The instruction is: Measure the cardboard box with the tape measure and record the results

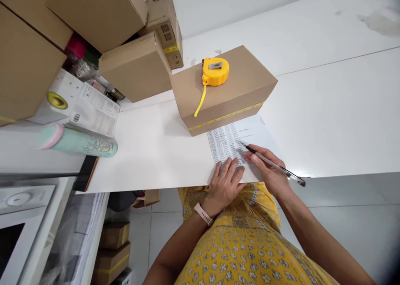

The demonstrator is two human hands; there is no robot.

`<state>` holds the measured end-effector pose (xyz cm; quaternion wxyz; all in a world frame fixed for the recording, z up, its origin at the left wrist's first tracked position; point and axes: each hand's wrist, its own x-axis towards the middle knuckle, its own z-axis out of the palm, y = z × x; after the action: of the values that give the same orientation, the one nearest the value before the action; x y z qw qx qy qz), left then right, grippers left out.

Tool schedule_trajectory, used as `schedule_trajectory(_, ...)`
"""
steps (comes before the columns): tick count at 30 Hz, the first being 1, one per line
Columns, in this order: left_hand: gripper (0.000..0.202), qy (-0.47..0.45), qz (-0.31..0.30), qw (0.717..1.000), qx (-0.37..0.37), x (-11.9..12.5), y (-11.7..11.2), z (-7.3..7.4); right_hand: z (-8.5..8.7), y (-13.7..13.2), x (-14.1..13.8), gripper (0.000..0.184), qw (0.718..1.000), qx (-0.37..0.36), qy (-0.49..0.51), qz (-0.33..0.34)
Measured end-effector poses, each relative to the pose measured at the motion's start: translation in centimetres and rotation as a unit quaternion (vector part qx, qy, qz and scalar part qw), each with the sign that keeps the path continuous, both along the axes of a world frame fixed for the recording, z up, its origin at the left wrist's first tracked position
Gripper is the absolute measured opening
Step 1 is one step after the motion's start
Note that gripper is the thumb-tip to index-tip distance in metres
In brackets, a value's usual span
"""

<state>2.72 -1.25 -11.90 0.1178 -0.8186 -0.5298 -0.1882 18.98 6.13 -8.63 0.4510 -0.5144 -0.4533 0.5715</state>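
Yellow garment [237,251]: is covering the person's front.
Green bottle [83,143]: is resting at the worktop's [146,151] left end.
Tape measure [217,72]: is sitting atop the cardboard box [233,99].
Left hand [225,184]: is spreading its fingers slightly over the printed sheet [223,143], which is lying beside the box.
Right hand [271,176]: is pinching the pen [271,162], whose tip is pointing over the sheet.

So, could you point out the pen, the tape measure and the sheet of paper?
Pen [272,163]: head view, on its clear barrel.
Tape measure [215,75]: head view, on its yellow casing.
Sheet of paper [223,144]: head view, on its columns of writing.
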Motion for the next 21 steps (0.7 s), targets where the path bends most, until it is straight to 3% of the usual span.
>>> schedule_trajectory(2,0.048,0.0,0.0,1.0,-0.004,0.0,0.0,0.0,-0.1,-0.2,0.1,0.033,0.996,0.038,-0.076,-0.013)
schedule_trajectory(5,0.048,-0.001,-0.003,1.0,-0.009,-0.1,-0.1,0.0,-0.4,-0.4,0.2,0.037,0.986,0.086,-0.143,-0.025)
schedule_trajectory(12,0.05,0.0,-0.003,1.0,-0.026,-0.1,-0.3,-0.2,-1.4,-0.1,0.6,0.031,0.987,0.096,-0.116,0.058)
schedule_trajectory(17,0.05,0.001,-0.004,1.0,-0.03,-0.1,-0.3,-0.1,-1.3,-0.2,0.5,0.032,0.974,0.133,-0.183,-0.007)
schedule_trajectory(21,0.049,-0.001,-0.004,1.0,-0.014,-0.1,-0.2,-0.2,-0.9,-0.5,0.4,0.036,0.968,0.137,-0.209,0.008)
